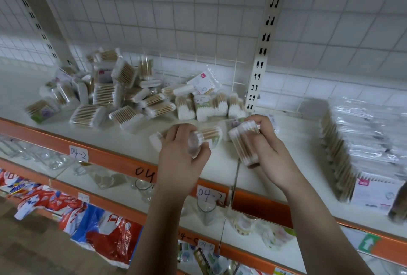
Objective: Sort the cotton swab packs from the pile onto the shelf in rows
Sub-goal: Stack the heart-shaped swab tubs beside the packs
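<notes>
Each hand, left (184,149) and right (267,149), grips a swab pack beside the pile (114,96).

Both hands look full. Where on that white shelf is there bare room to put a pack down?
Widest bare patch: the shelf between the right hand and the standing row of packs. A narrower strip runs between the pile of cotton swab packs and the orange front edge, left of the left hand. Crowded: the pile itself.
</notes>
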A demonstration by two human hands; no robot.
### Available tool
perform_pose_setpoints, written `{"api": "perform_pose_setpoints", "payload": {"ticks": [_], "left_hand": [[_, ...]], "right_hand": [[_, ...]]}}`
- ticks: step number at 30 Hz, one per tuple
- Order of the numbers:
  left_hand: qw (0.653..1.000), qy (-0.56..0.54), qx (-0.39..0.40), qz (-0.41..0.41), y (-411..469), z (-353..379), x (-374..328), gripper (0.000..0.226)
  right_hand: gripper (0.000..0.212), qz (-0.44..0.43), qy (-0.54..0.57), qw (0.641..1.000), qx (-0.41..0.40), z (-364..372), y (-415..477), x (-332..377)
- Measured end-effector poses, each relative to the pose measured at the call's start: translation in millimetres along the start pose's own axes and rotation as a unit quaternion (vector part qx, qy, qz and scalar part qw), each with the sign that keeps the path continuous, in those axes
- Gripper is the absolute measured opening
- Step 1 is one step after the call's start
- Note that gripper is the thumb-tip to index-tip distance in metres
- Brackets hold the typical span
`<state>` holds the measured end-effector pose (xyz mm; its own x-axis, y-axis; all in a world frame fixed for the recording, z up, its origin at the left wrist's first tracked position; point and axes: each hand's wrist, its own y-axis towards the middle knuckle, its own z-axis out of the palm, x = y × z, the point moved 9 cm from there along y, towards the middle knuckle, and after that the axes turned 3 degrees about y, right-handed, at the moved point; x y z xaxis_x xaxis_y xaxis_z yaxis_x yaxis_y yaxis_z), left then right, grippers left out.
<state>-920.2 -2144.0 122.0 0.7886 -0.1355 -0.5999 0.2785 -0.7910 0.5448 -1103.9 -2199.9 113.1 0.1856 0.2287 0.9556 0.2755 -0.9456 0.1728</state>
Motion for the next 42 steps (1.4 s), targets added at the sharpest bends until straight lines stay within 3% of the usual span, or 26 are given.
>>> {"api": "perform_pose_setpoints", "payload": {"ticks": [12, 16, 21, 29, 33, 38, 42], "left_hand": [[0.996, -0.019, 0.001, 0.084, 28, 13, -69, 0.052], [0.992, -0.008, -0.017, 0.127, 33, 14, -106, 0.050], [0.985, 0.017, -0.046, 0.167, 34, 21, -163, 0.046], [0.980, -0.052, -0.030, 0.190, 11, 75, -270, 0.043], [0.978, -0.066, 0.014, 0.195, -11, 122, -334, 0.048], [0.975, -0.082, 0.039, 0.205, -40, 173, -392, 0.045], [0.973, -0.083, 0.058, 0.207, -67, 210, -420, 0.043]], "right_hand": [[0.046, -0.068, -0.029, 0.996, -0.059, -59, -16, 31], [0.047, -0.085, 0.003, 0.990, -0.113, -92, -26, 43], [0.068, -0.093, -0.041, 0.981, -0.168, -153, -47, 55], [0.051, -0.097, 0.030, 0.972, -0.212, -271, -93, 48], [0.034, -0.108, -0.041, 0.959, -0.260, -349, -123, 33], [0.039, -0.057, -0.119, 0.950, -0.284, -427, -147, -12], [0.055, -0.010, -0.147, 0.946, -0.289, -468, -162, -49]]}}
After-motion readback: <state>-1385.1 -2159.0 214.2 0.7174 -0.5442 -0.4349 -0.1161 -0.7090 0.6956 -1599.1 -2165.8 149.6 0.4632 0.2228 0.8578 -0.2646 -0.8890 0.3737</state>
